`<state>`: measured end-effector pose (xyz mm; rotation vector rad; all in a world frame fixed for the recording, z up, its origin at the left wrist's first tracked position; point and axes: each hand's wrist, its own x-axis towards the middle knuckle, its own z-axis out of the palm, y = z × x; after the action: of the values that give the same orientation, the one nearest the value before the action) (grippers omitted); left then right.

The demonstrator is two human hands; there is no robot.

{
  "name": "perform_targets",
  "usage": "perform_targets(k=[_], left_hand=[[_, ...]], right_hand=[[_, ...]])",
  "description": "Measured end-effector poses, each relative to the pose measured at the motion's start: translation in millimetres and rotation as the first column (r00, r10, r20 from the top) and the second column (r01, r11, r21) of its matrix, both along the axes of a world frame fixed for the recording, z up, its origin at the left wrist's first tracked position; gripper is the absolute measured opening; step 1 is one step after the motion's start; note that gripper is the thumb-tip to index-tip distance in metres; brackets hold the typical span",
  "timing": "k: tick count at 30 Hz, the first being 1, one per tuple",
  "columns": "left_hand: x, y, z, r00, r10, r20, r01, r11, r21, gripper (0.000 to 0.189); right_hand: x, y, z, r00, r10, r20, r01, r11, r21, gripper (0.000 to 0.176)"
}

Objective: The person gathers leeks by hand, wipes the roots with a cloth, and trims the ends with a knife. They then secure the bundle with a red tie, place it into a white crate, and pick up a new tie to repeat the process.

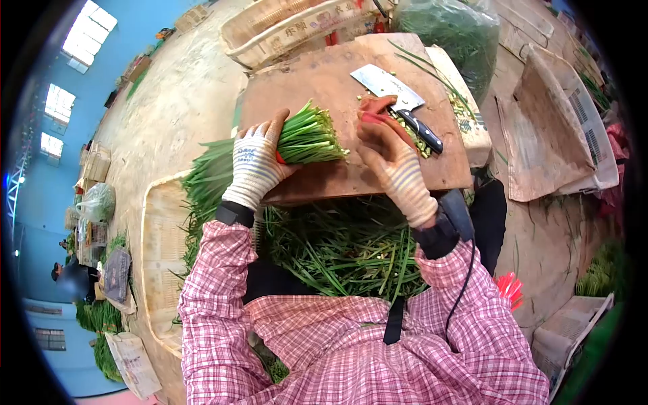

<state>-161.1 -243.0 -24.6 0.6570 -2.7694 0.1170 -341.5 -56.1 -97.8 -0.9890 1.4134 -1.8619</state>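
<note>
In a striped work glove, my left hand point(258, 158) is wrapped round a bundle of green stalks point(307, 137), whose pale cut ends point right and whose leaves hang off the board's left side. A bit of red band shows beside the fingers. My right hand point(391, 155), gloved too, is raised over the board point(297, 84) with bent fingers near a red cloth-like thing point(378, 110); whether it grips this is unclear. Just beyond lies a cleaver point(388, 86) with a black handle, small cut green pieces around it.
A plastic crate point(290, 30) stands behind the board, next to a clear bag of greens point(449, 40). Loose leaves point(337, 246) lie below the board's near edge. Another crate point(158, 256) is at left, and a lined crate point(553, 128) at right.
</note>
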Motion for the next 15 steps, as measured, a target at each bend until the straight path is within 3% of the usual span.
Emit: perform_targets(k=[1,5,6,8,9,11,12,14,15], left_hand=[[6.1,1.4,4.5,0.996,-0.027,-0.083,0.023,0.999,-0.046,0.104],[31.6,21.7,46.1,0.916,-0.063,-0.397,0.111,0.989,0.098,0.108],[39.5,33.8,57.8,0.867,-0.054,-0.495,0.194,0.952,0.237,0.112],[48.2,55.1,68.8,0.743,0.006,-0.669,0.368,0.831,0.416,0.113],[52.4,70.4,76.8,0.721,0.041,-0.692,0.414,0.775,0.477,0.113],[51.3,103.6,100.0,0.691,0.073,-0.719,0.515,0.648,0.561,0.112],[50.5,119.2,111.5,0.709,0.092,-0.699,0.524,0.594,0.61,0.108],[46.7,129.8,96.5,0.717,0.098,-0.69,0.594,0.433,0.678,0.107],[42.5,134.1,93.2,0.701,0.198,-0.685,0.64,0.251,0.727,0.111]], right_hand=[[-1.0,6.3,1.5,1.0,0.006,-0.011,-0.006,1.0,0.023,0.046],[13.5,7.9,6.1,0.994,0.037,-0.101,-0.031,0.998,0.059,0.088],[21.2,9.7,19.7,0.992,0.09,-0.09,-0.081,0.991,0.103,0.098],[35.1,6.5,40.1,0.972,0.126,-0.199,-0.147,0.985,-0.09,0.107],[40.1,6.5,54.1,0.972,0.164,-0.171,-0.2,0.955,-0.219,0.113],[52.5,16.5,101.6,0.932,0.354,-0.074,-0.361,0.902,-0.238,0.112],[57.7,22.9,113.3,0.922,0.37,-0.117,-0.388,0.89,-0.24,0.105],[69.1,33.4,125.9,0.922,0.253,-0.294,-0.332,0.907,-0.259,0.09],[75.1,36.0,128.9,0.924,0.209,-0.32,-0.302,0.912,-0.276,0.083]])
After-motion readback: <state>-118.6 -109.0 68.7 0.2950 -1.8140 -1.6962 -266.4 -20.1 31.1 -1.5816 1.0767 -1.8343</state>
